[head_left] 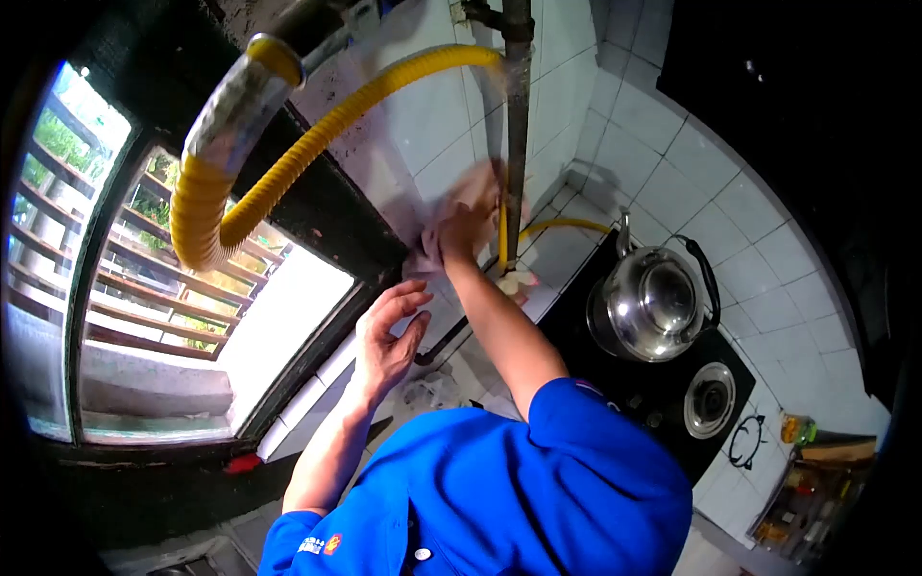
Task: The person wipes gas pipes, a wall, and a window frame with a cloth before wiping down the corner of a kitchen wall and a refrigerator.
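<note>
Right hand [463, 230]: on a pinkish cloth [478, 185], up at the tiled wall [448, 144] just beside the vertical pipe [517, 125]. Fingers dim and blurred; cannot tell whether they pinch the cloth or press it flat. Cloth lies under and around the hand, with folds showing beyond the knuckles and more toward the window side.

Left hand [386, 336]: nothing in it; fingers loosely curled, thumb apart from them, held lower than the right and near the window frame [370, 288], apart from the cloth.

Near the pipe's foot: a small pale item [519, 284], kind unclear. Yellow corrugated hose [355, 106] loops above both arms, its upper end by the pipe.

Containers: metal kettle [653, 302] on the black stove [629, 384], lid on, contents hidden, dark handle to the wall side. Uncovered burner [711, 399] beside it; black ring support [746, 442] off the stove's edge. Farther out, a rack [816, 451] holding assorted small items, too dim to identify; a small yellow packet [797, 428] just beside it
</note>
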{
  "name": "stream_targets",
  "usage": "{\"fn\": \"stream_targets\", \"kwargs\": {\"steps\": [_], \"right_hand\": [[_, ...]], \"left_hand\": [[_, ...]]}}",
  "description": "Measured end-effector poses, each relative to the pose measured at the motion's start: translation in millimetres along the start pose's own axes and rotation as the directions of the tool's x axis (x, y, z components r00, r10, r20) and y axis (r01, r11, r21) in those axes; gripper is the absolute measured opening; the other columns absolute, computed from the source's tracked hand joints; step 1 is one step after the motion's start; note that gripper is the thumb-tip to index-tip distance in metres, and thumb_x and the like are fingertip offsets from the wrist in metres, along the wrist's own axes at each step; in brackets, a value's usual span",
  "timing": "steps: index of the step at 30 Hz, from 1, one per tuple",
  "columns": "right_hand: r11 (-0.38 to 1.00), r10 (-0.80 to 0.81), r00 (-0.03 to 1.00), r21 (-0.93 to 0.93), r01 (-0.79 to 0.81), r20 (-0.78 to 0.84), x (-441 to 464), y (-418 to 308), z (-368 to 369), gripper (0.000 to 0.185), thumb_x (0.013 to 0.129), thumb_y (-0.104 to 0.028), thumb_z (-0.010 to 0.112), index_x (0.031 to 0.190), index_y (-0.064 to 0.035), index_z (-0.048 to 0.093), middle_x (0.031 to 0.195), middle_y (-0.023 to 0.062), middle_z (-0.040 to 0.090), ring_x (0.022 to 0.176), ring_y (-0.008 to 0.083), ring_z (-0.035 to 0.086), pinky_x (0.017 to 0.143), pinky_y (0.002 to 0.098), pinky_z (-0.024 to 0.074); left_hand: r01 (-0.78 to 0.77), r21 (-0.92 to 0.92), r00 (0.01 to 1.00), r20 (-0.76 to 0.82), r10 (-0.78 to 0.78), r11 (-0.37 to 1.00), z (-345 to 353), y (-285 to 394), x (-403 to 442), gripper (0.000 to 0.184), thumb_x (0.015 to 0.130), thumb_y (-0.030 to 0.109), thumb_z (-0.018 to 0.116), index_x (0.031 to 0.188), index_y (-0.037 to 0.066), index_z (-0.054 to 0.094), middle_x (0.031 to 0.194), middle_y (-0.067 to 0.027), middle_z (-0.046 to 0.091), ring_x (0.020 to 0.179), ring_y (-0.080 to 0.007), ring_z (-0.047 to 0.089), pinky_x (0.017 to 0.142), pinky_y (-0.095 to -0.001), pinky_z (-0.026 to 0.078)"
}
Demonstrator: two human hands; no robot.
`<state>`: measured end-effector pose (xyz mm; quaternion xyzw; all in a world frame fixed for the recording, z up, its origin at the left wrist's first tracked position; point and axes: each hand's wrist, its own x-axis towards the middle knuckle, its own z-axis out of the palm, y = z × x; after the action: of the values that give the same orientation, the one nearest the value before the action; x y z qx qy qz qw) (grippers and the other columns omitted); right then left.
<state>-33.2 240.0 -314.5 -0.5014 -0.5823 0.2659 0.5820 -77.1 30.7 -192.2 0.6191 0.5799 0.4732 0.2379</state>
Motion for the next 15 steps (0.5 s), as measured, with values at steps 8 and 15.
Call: {"fn": "stream_targets", "kwargs": {"steps": [8, 15], "right_hand": [[0.764, 0.645, 0.743, -0.168, -0.623, 0.179, -6.2, 46.2, 11.1, 0.039, 0.095, -0.015, 0.049, 0.127, 0.0043, 0.061, 0.123, 0.0272, 0.063, 0.111, 0.0257, 0.064, 0.096, 0.0342, 0.0470], [0.608, 0.513, 0.698, 0.361, -0.707, 0.500, -25.5, 103.4, 33.0, 0.041, 0.097, -0.017, 0.049, 0.131, 0.0032, 0.056, 0.127, 0.0251, 0.060, 0.114, 0.0254, 0.062, 0.099, 0.0347, 0.0452]], "left_hand": [[0.033, 0.067, 0.992, 0.116, -0.040, 0.997, 2.7, -2.6, -11.9, 0.023, 0.085, 0.000, 0.067, 0.108, 0.002, 0.069, 0.119, -0.0157, 0.067, 0.109, -0.0305, 0.066, 0.092, -0.0370, 0.051], [0.045, 0.114, 0.988, 0.143, -0.061, 0.992, -3.5, -13.8, -29.5, 0.022, 0.086, -0.003, 0.069, 0.108, 0.000, 0.070, 0.121, -0.0149, 0.066, 0.108, -0.0252, 0.067, 0.089, -0.0334, 0.054]]}}
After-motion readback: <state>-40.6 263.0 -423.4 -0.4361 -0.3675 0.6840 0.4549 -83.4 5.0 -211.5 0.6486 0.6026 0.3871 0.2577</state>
